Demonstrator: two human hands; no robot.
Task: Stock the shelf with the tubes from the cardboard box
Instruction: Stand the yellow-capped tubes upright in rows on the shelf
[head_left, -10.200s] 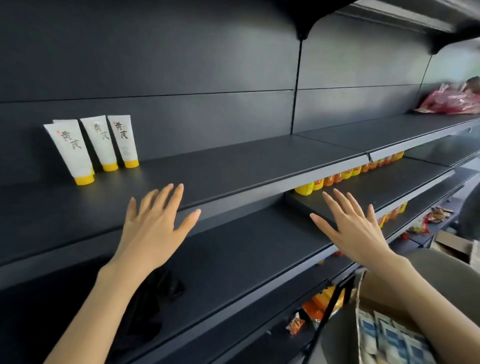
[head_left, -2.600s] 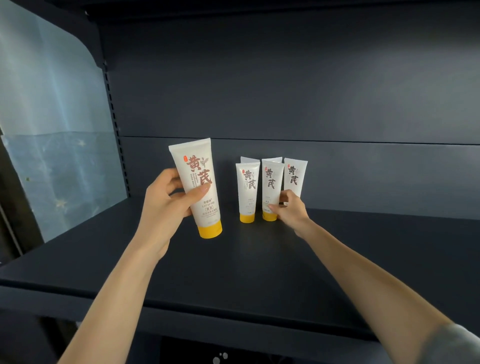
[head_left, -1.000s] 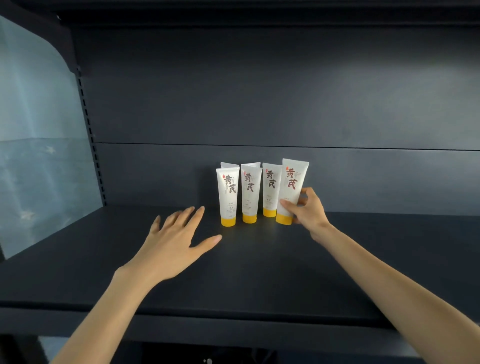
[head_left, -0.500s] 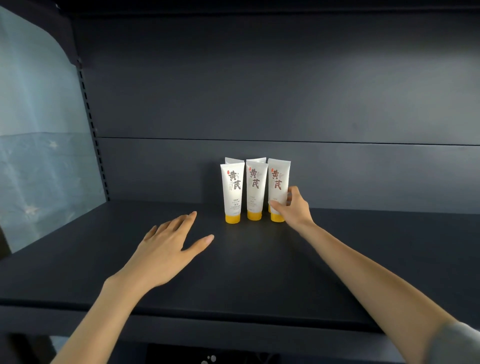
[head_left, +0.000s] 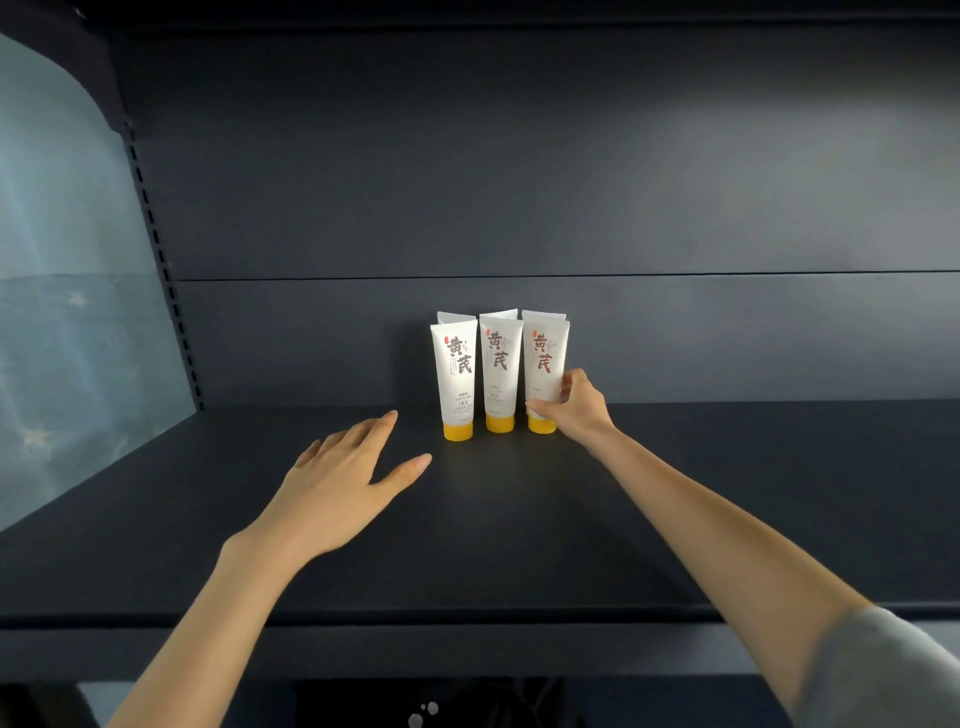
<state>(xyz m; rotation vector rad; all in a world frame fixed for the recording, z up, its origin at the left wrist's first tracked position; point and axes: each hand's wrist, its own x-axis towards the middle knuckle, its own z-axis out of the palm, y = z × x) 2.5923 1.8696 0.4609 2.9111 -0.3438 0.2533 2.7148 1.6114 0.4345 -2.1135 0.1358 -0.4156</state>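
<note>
Three white tubes with yellow caps stand cap-down in a front row on the dark shelf (head_left: 519, 519): left tube (head_left: 455, 379), middle tube (head_left: 500, 376), right tube (head_left: 543, 364). The tops of more tubes show just behind them. My right hand (head_left: 576, 408) grips the lower part of the right tube, thumb in front and fingers round its side. My left hand (head_left: 343, 483) hovers flat over the shelf, fingers spread, a little in front and left of the row, touching no tube. The cardboard box is out of view.
The shelf's dark back panel (head_left: 519, 208) rises right behind the tubes. A pale blue wall (head_left: 67, 312) and a perforated upright (head_left: 166, 270) bound the shelf on the left. The front edge (head_left: 467, 618) runs across below my forearms.
My right hand has slid the right tube leftward into line with the other two and still holds it. My left hand stays flat over the shelf, barely moved.
</note>
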